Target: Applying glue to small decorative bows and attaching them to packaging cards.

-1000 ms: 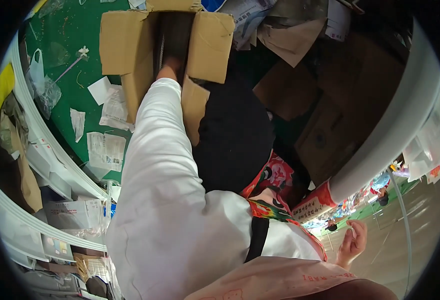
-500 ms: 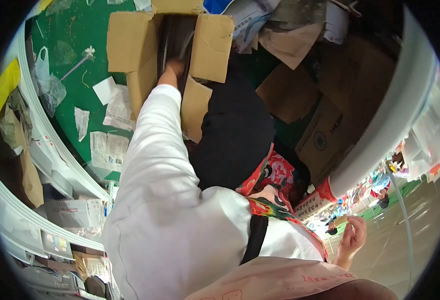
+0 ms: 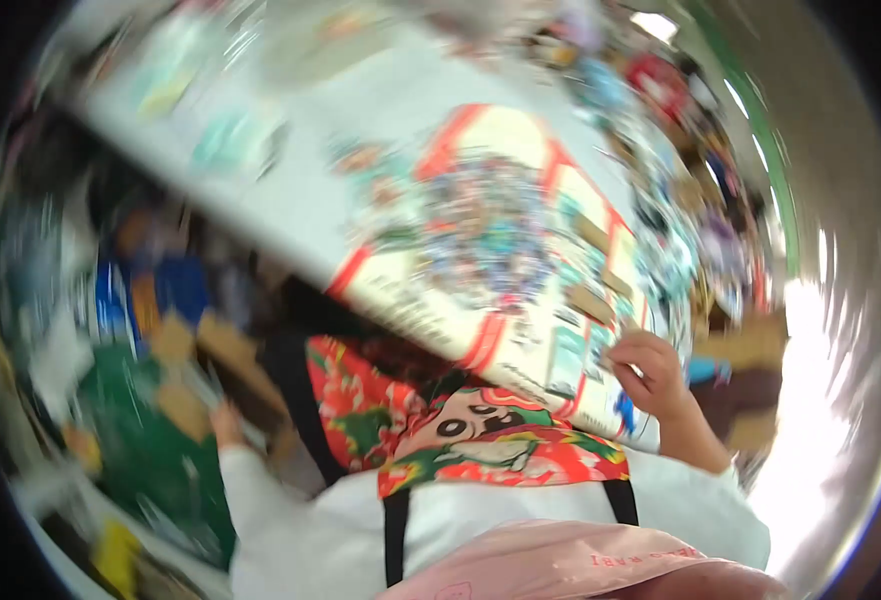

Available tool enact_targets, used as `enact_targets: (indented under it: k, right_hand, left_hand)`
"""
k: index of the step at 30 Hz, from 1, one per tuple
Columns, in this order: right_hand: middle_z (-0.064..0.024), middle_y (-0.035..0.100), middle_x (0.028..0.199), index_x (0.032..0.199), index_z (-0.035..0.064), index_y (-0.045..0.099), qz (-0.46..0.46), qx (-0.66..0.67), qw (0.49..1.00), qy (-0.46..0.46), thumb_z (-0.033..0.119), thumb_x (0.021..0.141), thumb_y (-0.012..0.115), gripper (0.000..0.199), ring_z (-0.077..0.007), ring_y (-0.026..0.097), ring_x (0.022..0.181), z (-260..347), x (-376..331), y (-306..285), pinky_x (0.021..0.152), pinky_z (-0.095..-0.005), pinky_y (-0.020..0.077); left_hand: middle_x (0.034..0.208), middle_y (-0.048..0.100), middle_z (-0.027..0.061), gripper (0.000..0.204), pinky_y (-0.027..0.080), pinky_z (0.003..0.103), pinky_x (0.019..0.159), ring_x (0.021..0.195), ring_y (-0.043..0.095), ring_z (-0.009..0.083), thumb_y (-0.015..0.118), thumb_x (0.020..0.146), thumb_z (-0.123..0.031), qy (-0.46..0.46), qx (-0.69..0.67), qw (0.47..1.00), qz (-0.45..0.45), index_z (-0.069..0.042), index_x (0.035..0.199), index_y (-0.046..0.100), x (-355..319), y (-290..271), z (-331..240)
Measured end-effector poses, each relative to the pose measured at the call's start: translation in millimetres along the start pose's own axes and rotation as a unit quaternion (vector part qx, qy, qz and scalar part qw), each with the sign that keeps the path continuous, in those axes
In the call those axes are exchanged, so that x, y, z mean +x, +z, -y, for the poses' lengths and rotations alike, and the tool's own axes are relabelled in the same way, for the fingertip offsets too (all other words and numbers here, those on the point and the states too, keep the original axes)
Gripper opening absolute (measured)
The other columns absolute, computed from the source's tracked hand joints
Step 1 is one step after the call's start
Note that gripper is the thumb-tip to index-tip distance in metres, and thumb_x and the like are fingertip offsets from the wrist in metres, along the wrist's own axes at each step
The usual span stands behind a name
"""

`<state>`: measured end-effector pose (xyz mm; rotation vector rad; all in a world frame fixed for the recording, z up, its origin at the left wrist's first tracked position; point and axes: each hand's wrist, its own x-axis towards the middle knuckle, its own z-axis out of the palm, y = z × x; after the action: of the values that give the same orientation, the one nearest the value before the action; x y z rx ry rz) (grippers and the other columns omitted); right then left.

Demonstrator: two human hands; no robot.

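Observation:
My left hand (image 3: 225,425) is low at the left, beside an opened cardboard box (image 3: 245,355). A pale, thin streak shows by its fingers, but motion blur hides their shape and whether they hold it. My right hand (image 3: 650,375) is at the table's near right edge, fingers curled and thumb drawn in against them. Anything tiny in that pinch cannot be made out. Close to it lie small packets (image 3: 566,355) and brown cardboard strips (image 3: 589,304). A heap of small multicoloured pieces (image 3: 490,230) covers the middle of a red-and-cream printed sheet (image 3: 405,305).
The white table (image 3: 310,190) slants across the view, with blurred pale-green packets (image 3: 235,140) on its far left. Green floor (image 3: 145,440) and a blue object (image 3: 175,285) show at left. Cluttered goods (image 3: 650,190) line the far right. My flowered apron (image 3: 520,465) faces the table.
My view has swung from the floor to the tabletop. The left hand has come up out of the cardboard box's opening to beside it. My right hand is now over the table's edge.

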<state>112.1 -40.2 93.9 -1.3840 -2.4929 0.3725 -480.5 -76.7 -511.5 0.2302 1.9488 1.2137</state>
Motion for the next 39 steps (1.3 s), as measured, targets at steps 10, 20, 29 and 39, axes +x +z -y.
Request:
enact_targets:
  k: [10,20,29,39]
  right_hand:
    - [-0.0104,0.067,0.095,0.095,0.0032,0.065,-0.269,0.163,0.949,0.029,-0.003,0.076,0.068,0.02,-0.028,0.061,0.078,-95,-206,-26,0.069,-0.0333,0.0483]
    - [-0.0217,0.052,0.131,0.14,0.0009,0.041,-0.064,0.368,0.923,0.092,0.026,0.077,0.078,0.077,-0.0338,0.056,0.113,-101,-209,-21,0.096,-0.0403,0.046]
    - [-0.0087,0.07,0.093,0.123,0.0042,0.055,-0.047,0.57,0.796,0.195,0.015,0.082,0.072,0.045,-0.0198,0.064,0.071,-129,-257,26,0.069,-0.0297,0.0523]
    - [-0.0219,0.065,0.1,0.113,0.0032,0.056,-0.279,-0.009,0.782,0.557,0.026,0.09,0.058,0.033,-0.0405,0.062,0.088,-213,-405,6,0.077,-0.0447,0.0482]
  left_hand:
    - [0.09,0.06,0.0066,0.009,0.047,0.03,0.077,0.081,0.056,0.0159,0.058,0.092,-0.009,0.266,-0.125,0.948,0.123,-0.005,0.1,0.058,-357,85,-374]
    - [0.099,0.063,0.0124,0.012,0.047,0.033,0.088,0.094,0.06,0.0219,0.04,0.099,-0.007,0.343,-0.007,0.694,0.633,-0.003,0.105,0.05,-724,282,-298]
    - [0.109,0.063,0.0152,0.025,0.045,0.039,0.095,0.102,0.057,0.0285,0.053,0.086,-0.006,0.518,0.051,0.544,0.658,0.0,0.111,0.057,-735,348,-249]
    - [0.135,0.05,0.0209,0.059,0.034,0.042,0.11,0.124,0.049,0.0306,0.064,0.087,-0.021,0.381,0.115,0.534,0.746,0.002,0.136,0.04,-691,359,-266]
